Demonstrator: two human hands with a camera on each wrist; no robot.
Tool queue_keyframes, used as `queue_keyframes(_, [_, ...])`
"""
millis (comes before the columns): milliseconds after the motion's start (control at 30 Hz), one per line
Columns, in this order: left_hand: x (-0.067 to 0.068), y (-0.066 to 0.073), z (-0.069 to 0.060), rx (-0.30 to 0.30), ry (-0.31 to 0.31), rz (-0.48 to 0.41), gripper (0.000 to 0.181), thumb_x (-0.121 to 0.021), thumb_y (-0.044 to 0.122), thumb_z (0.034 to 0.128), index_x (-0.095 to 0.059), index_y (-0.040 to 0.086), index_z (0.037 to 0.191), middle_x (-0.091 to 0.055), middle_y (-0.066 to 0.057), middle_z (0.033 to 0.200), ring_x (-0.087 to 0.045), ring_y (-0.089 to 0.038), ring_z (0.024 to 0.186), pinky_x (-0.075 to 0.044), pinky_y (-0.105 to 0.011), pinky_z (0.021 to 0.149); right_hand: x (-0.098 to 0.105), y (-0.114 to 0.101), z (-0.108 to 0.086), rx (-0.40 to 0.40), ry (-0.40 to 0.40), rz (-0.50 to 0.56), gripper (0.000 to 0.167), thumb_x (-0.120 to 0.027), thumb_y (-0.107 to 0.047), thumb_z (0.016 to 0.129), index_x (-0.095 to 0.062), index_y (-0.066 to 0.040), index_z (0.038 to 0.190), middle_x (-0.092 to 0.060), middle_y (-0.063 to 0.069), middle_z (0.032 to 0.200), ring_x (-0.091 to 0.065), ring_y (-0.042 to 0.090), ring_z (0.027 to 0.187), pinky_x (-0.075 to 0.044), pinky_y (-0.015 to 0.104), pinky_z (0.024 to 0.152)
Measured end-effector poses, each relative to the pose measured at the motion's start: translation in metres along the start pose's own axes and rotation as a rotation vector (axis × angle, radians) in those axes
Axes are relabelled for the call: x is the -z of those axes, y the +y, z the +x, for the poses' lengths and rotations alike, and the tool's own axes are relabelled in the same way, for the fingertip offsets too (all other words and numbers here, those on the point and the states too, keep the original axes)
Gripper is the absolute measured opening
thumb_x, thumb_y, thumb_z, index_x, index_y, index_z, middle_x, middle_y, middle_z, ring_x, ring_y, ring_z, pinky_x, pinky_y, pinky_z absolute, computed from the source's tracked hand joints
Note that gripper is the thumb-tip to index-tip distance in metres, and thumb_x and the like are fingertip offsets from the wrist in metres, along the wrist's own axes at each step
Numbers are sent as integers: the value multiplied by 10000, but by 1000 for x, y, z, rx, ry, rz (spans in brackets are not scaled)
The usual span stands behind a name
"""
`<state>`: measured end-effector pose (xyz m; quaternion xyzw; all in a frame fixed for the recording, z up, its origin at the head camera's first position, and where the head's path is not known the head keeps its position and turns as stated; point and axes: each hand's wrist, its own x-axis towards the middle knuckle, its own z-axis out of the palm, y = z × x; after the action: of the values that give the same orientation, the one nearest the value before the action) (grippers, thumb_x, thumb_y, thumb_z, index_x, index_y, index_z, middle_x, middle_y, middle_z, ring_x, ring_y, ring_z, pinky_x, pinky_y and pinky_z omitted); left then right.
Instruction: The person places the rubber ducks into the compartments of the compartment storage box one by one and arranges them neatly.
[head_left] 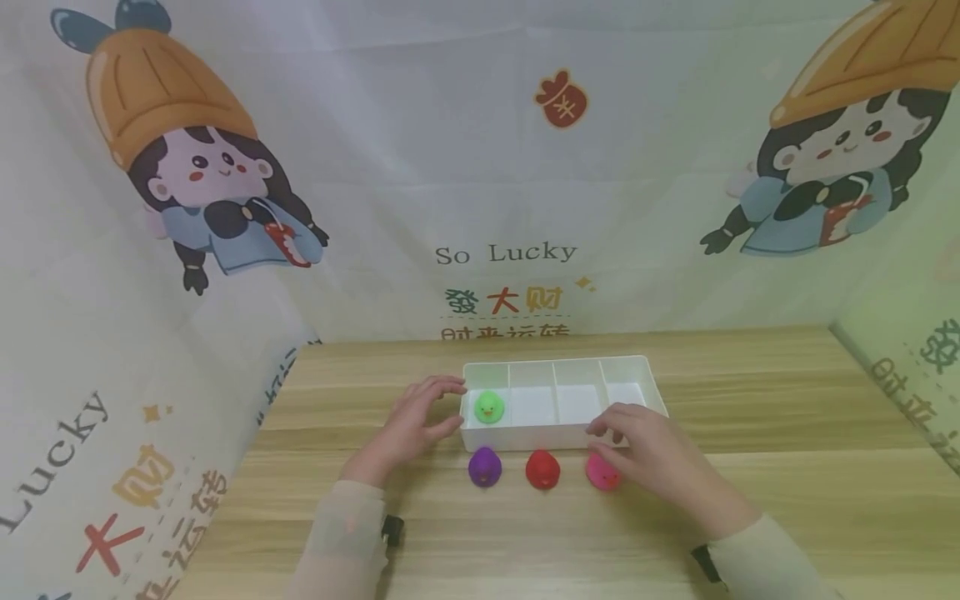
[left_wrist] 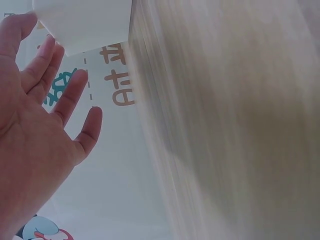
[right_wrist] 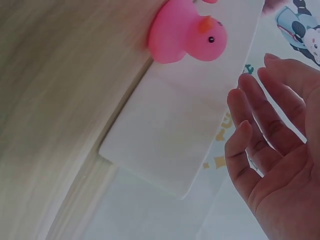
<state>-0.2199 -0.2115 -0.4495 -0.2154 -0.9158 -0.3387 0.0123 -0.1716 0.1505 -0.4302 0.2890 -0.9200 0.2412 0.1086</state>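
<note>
A white box (head_left: 525,437) with a row of several compartments stands on the table. In its leftmost compartment sits a green rubber duck (head_left: 489,407). My left hand (head_left: 411,425) is at the box's left end, fingers and thumb spread, fingertips at the wall. In front of the box stand a purple duck (head_left: 485,467), a red duck (head_left: 543,470) and a pink duck (head_left: 603,472). My right hand (head_left: 651,450) hovers by the pink duck, its fingers loosely bent. In the right wrist view that hand lies apart from the pink duck (right_wrist: 200,37) and holds nothing.
The wooden table (head_left: 480,550) ends at the back against a printed cloth wall (head_left: 390,208). More printed cloth hangs at the left and right sides.
</note>
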Motion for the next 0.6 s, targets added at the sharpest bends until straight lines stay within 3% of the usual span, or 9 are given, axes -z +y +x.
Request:
queue_keyframes(433, [0,-1,0,-2,0,-10,428,-713,195,963,-592,124,1367,-518,-82,1548,-410,-372,1449,-218,-700,1212,3,8,-11,-25,-56,-21,175,-831,-288,873,-752,-188,994,-717,-119,924,-610,44,803,-572,258,719])
queue_keyframes(600, [0,-2,0,-9,-4,-11,437,-714,191,960,-588,112,1371,-517,-100,1547,-414,-372,1446,-240,-681,1216,3,8,-14,-19,-69,-32,164,-831,-279,872,-746,-206,991,-724,-115,921,-669,78,825,-591,279,738])
